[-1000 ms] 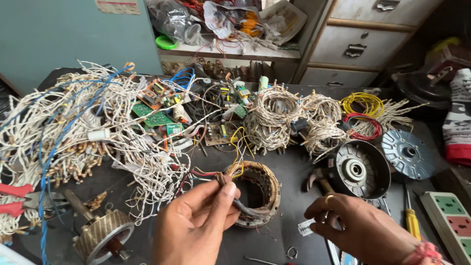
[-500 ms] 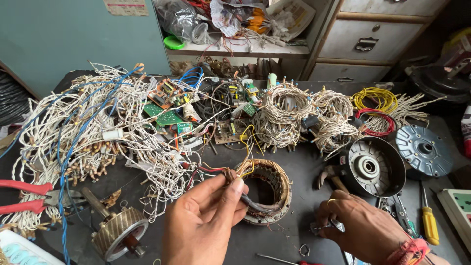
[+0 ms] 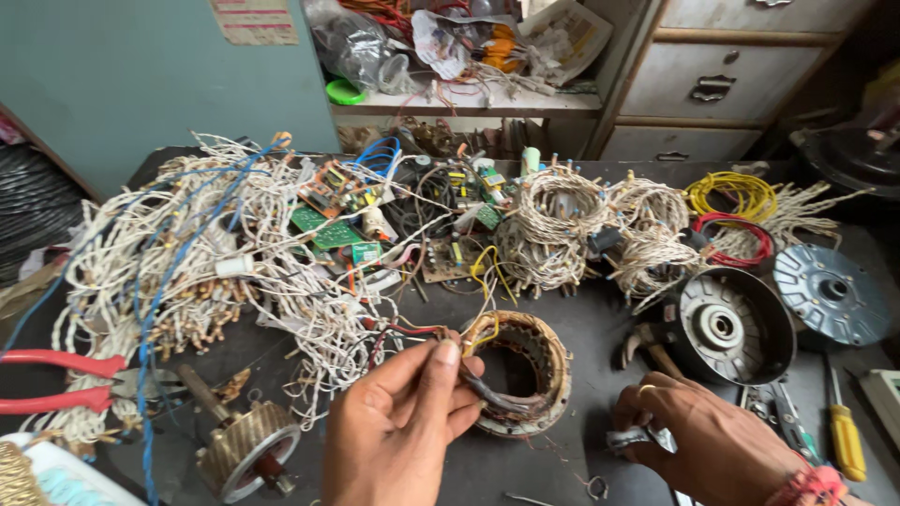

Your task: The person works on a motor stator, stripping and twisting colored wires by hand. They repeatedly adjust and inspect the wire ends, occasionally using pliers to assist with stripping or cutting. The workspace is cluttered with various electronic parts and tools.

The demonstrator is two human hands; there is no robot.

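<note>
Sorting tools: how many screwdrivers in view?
1: a yellow-handled screwdriver at the bench's right edge, beside the right hand. More may be hidden under the wire tangle.

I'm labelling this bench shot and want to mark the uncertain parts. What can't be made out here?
Head view only:
- The small pale item under the right hand: the fingers cover it, kind unclear.
- Wire ends pinched by the left hand at the stator ring: the fingertips hide them.
- The red-handled pliers: handles cut off by the left edge.
- The yellow screwdriver: tip too small to tell.
</note>
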